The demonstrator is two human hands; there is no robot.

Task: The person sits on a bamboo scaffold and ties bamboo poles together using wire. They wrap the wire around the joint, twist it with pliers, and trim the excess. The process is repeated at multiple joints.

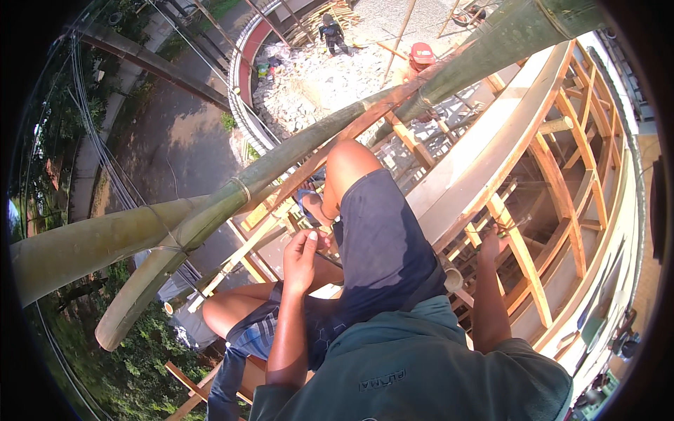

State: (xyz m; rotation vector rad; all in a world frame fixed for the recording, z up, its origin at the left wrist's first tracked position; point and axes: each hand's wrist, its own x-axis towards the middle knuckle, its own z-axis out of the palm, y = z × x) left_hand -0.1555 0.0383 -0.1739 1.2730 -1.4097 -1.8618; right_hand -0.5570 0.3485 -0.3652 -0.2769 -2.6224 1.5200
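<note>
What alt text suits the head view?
A curled bare left hand is raised beside dark blue fabric shorts; the bare right hand is near a brown wooden strut. Thick green bamboo poles slant ahead, pale rubble beyond.

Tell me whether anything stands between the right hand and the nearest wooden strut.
Nothing visible does: the right hand is right at the left edge of the wooden strut; whether they touch is unclear.

Right hand near a wooden strut
</note>
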